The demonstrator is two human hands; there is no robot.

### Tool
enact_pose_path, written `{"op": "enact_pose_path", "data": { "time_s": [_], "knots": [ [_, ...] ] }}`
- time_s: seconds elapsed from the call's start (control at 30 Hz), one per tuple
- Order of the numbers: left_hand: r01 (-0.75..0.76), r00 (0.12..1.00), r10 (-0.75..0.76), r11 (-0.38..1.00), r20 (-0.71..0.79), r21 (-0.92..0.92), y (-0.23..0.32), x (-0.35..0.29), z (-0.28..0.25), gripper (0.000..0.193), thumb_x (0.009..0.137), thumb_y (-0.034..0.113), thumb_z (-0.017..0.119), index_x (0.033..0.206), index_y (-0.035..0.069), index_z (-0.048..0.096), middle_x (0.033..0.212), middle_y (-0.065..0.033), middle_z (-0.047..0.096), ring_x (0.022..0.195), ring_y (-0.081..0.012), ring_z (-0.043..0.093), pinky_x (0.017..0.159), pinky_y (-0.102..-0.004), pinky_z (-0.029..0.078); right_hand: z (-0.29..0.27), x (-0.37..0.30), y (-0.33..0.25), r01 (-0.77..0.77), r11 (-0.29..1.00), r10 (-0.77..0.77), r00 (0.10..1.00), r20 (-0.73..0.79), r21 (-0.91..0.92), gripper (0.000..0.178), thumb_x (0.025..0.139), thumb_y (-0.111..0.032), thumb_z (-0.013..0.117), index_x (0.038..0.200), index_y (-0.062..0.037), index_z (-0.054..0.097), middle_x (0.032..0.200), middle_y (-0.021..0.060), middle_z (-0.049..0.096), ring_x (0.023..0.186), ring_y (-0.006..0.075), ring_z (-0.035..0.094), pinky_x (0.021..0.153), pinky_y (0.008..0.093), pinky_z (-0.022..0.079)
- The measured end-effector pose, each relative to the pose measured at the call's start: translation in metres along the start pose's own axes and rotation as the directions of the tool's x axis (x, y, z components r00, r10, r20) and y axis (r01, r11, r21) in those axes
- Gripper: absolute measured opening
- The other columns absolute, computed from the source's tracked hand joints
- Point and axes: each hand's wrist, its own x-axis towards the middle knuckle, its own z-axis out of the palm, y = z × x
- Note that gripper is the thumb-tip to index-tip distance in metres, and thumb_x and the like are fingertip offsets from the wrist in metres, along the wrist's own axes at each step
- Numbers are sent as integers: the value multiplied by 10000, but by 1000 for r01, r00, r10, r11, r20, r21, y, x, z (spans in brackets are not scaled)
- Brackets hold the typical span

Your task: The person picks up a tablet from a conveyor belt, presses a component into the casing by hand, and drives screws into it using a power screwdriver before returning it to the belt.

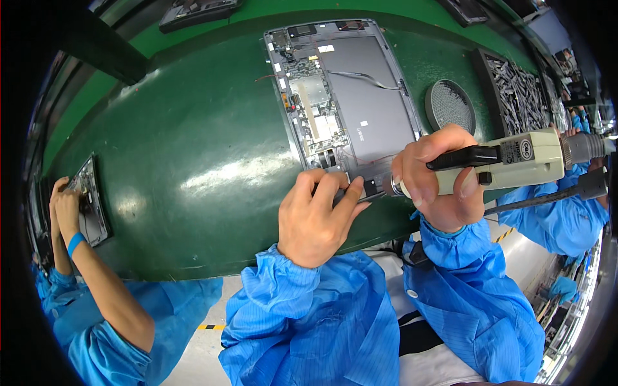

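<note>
An opened tablet-like device (380,96) lies on the green bench, its circuit board (315,96) and grey inner panel exposed. At its near edge my left hand (315,219) is closed, thumb and fingers pinching a small black part (339,195) that they mostly hide. My right hand (444,180) is wrapped round a cream electric screwdriver (531,157) with a black lever. The screwdriver lies nearly level, its tip end pointing left toward the device's near corner by my left fingertips. Whether the bit touches a screw cannot be seen.
Right of the device stand a round dish (450,106) of tiny screws and a dark tray (515,96) of black parts. A co-worker's hands (64,206) handle another device (93,202) at far left. A dark post (103,45) rises at back left.
</note>
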Motion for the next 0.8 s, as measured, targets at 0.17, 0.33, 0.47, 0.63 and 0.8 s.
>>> {"op": "enact_pose_path", "data": {
  "time_s": [0.17,0.33,0.47,0.63,0.8],
  "knots": [
    [4,1000,-4,1000,-5,-3,1,0,-1,376,556,151,794,917,91,708,885,-5,560,823,-229,508,572,-322,481,8,0,-1,-16,992,29,995,-95,127,509,823,-412,686,984,48,538,537,28,493,483,105,480,585,294,462],
    [-5,1000,5,1000,10,-12,0,1,-3,351,578,140,767,904,38,687,895,-34,556,844,-217,526,639,-319,509,11,-3,-4,-45,993,56,993,-100,105,523,804,-415,713,977,46,536,613,56,545,519,109,502,546,273,450],
    [-3,1000,3,1000,-13,-19,-2,-1,0,378,557,143,794,920,86,705,892,-12,566,823,-224,518,575,-321,487,10,-6,-3,-82,988,96,990,-103,132,505,796,-406,722,955,38,542,698,82,594,554,109,514,531,247,440],
    [-8,1000,8,1000,16,-1,1,1,-3,356,567,127,781,911,80,702,902,-22,568,831,-233,525,580,-323,489,11,-5,-6,-57,988,55,998,-18,-142,451,803,-442,704,899,-40,522,547,-1,498,509,134,493,596,326,447],
    [-33,999,33,999,16,31,5,4,-4,316,607,137,768,903,52,698,879,-27,560,840,-223,532,620,-322,504,9,-9,-1,-33,989,29,999,-27,-145,470,771,-420,749,873,-17,529,568,25,534,514,140,516,590,326,466]
  ]
}}
